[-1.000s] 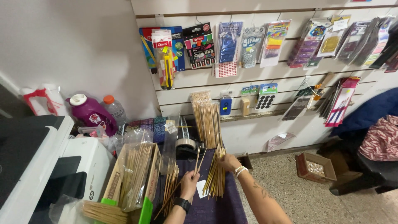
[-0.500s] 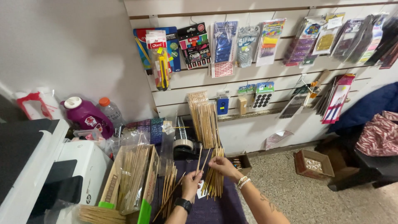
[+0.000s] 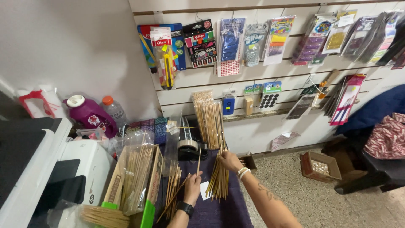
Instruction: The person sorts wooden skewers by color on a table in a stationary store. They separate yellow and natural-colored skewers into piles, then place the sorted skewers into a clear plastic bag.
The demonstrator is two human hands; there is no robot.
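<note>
Item: loose bundle of thin wooden sticks (image 3: 219, 179), standing tilted on the purple-covered bench (image 3: 219, 213), upper ends under the right hand (image 3: 230, 160), whose fingers are curled over the tops; how tightly they close cannot be told. Left hand (image 3: 193, 183): fingers pinched shut on a single stick (image 3: 199, 160) held upright, just beside the bundle. Adjacent: a second fan of sticks (image 3: 173, 188) leaning left of the left hand; a bagged stick pack (image 3: 211, 122) upright against the slat wall; a tape dispenser (image 3: 188, 147) behind; an open carton of bagged sticks (image 3: 135, 177); a small white card (image 3: 205, 191) lying flat under the bundle. Risks, as judged: the bundle is untied, so a loosened right-hand hold could let it splay and roll off the bench to the floor; the single stick looks brittle and could snap if levered; the leaning fan could be knocked by the left wrist.
</note>
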